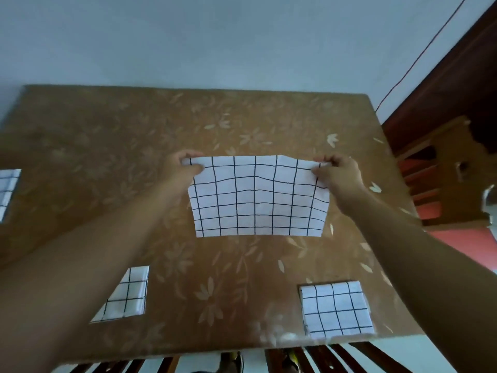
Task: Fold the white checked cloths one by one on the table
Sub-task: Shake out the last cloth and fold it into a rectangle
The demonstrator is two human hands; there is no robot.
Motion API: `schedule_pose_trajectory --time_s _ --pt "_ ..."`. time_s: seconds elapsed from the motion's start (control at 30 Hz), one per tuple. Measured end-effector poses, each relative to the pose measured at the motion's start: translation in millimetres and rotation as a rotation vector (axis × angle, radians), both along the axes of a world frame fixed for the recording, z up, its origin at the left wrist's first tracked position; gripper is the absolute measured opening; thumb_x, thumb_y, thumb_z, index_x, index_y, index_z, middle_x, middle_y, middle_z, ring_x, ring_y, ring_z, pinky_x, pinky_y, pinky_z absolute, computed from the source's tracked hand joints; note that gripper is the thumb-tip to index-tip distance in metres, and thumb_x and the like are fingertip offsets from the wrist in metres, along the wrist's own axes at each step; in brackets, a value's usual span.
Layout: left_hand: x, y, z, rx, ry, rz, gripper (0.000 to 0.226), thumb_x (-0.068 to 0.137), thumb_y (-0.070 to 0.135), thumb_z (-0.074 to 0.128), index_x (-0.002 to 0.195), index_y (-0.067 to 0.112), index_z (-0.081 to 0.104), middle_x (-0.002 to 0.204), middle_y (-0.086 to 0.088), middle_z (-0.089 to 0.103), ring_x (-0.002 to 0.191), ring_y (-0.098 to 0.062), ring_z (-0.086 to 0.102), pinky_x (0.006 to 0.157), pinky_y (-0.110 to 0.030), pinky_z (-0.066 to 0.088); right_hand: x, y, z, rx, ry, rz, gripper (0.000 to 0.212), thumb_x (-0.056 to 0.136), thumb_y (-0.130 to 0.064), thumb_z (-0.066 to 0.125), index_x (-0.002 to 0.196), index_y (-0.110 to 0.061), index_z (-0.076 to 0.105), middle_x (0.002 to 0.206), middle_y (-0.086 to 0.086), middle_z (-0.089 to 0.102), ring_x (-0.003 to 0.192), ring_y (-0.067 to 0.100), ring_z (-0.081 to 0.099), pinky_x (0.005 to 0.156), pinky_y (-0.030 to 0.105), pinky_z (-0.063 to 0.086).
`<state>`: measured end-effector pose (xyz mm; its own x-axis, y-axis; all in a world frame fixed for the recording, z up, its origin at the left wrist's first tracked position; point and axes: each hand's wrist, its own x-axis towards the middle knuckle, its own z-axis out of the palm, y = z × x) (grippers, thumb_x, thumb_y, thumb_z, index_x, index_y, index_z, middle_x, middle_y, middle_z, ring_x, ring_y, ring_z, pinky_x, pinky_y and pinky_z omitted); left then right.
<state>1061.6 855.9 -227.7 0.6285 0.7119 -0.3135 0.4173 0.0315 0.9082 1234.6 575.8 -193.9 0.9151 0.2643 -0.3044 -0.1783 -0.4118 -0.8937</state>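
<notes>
The table [80, 130] fills most of the frame, covered in a brown sheet with pale flowers and leaves. Behind it, across the top, is a plain pale blue-grey wall [215, 36], with a thin red wire [419, 57] running down it at upper right beside dark wood [457, 76]. Dark slats [336, 356] show under the table's near edge at the bottom.

At the centre, the cloth [258, 197] is spread wide, held by its top corners. The left hand [185, 168] pinches the upper left corner with curled fingers, and the right hand [338, 173] pinches the upper right one likewise. I cannot tell whether its lower edge rests on the table.

A folded cloth [123, 294] lies at lower left, partly behind the left forearm. A second one [336, 308] lies at lower right, and a third [8, 189] at the left edge.
</notes>
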Motion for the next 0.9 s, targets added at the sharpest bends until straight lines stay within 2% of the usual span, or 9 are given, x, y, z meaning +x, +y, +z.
schedule_pose_trajectory --time_s 0.07,0.13,0.23,0.37,0.43,0.57,0.77,0.83,0.9 --pt "3.8 3.1 31.0 0.019 -0.061 -0.035 0.026 0.091 -0.002 0.066 0.109 0.017 0.067 0.100 0.004 0.062 0.082 -0.009 0.062 0.062 -0.018 0.053 2.7 -3.5 31.3 0.037 -0.054 0.010 0.023 0.088 0.009 0.065 0.100 -0.011 0.069 0.085 0.003 0.062 0.066 0.012 0.058 0.056 0.018 0.052" --pt "6.4 5.0 59.0 0.028 -0.113 -0.091 0.031 0.089 -0.004 0.068 0.113 0.015 0.070 0.110 -0.004 0.065 0.091 -0.018 0.066 0.075 -0.028 0.057 3.8 -11.4 61.4 0.066 -0.084 0.005 0.030 0.087 0.008 0.067 0.105 -0.016 0.070 0.091 0.001 0.065 0.073 0.014 0.063 0.062 0.022 0.054" --pt "10.1 1.9 98.8 0.033 -0.168 -0.168 0.040 0.085 -0.005 0.071 0.108 0.028 0.072 0.119 -0.005 0.067 0.094 -0.020 0.070 0.082 -0.036 0.060 1.9 -29.5 100.9 0.126 -0.115 -0.011 0.041 0.087 0.011 0.068 0.114 -0.019 0.070 0.094 -0.002 0.067 0.078 0.013 0.065 0.065 0.021 0.055" --pt "11.5 -12.9 138.0 0.107 -0.204 -0.228 0.039 0.075 0.014 0.080 0.105 0.039 0.075 0.125 -0.016 0.066 0.110 -0.035 0.067 0.101 -0.053 0.053 -3.8 -61.9 134.5 0.206 -0.161 -0.036 0.052 0.086 0.012 0.069 0.130 -0.017 0.067 0.104 -0.001 0.069 0.087 0.018 0.069 0.071 0.023 0.057" --pt "9.1 -24.2 153.3 0.132 -0.202 -0.246 0.034 0.078 0.018 0.081 0.105 0.037 0.076 0.121 -0.024 0.066 0.105 -0.037 0.068 0.100 -0.059 0.052 -10.3 -80.7 147.2 0.215 -0.210 -0.043 0.048 0.086 0.010 0.070 0.126 -0.018 0.068 0.105 0.001 0.070 0.089 0.019 0.070 0.074 0.025 0.058" --pt "-2.5 -63.1 188.8 0.147 -0.243 -0.247 0.026 0.086 0.004 0.077 0.097 0.028 0.075 0.112 -0.017 0.071 0.100 -0.032 0.071 0.099 -0.047 0.056 -25.1 -119.2 166.4 0.174 -0.349 -0.026 0.031 0.090 0.000 0.073 0.114 -0.020 0.071 0.097 -0.004 0.069 0.078 0.010 0.064 0.061 0.010 0.052" --pt "-25.9 -117.1 219.6 0.298 -0.206 -0.222 0.022 0.084 0.013 0.081 0.091 0.032 0.075 0.095 -0.007 0.073 0.079 -0.018 0.066 0.074 -0.028 0.053 -41.8 -187.4 182.8 0.184 -0.361 -0.020 0.017 0.089 -0.002 0.076 0.105 -0.009 0.075 0.090 0.004 0.072 0.070 0.007 0.070 0.061 0.015 0.057" --pt "-33.4 -135.4 227.3 0.321 -0.206 -0.236 0.021 0.084 0.011 0.080 0.090 0.031 0.075 0.089 -0.004 0.071 0.079 -0.018 0.065 0.073 -0.027 0.052 -49.3 -211.5 189.0 0.201 -0.334 -0.032 0.016 0.091 -0.002 0.074 0.104 -0.011 0.076 0.094 0.006 0.075 0.078 0.016 0.072 0.066 0.021 0.059" --pt "-41.0 -152.0 232.8 0.366 -0.200 -0.260 0.019 0.084 0.012 0.081 0.092 0.028 0.075 0.087 -0.003 0.067 0.078 -0.018 0.061 0.073 -0.027 0.049 -55.0 -232.9 192.2 0.196 -0.342 -0.024 0.014 0.092 -0.001 0.072 0.103 -0.009 0.076 0.090 0.006 0.075 0.072 0.012 0.072 0.059 0.017 0.055"
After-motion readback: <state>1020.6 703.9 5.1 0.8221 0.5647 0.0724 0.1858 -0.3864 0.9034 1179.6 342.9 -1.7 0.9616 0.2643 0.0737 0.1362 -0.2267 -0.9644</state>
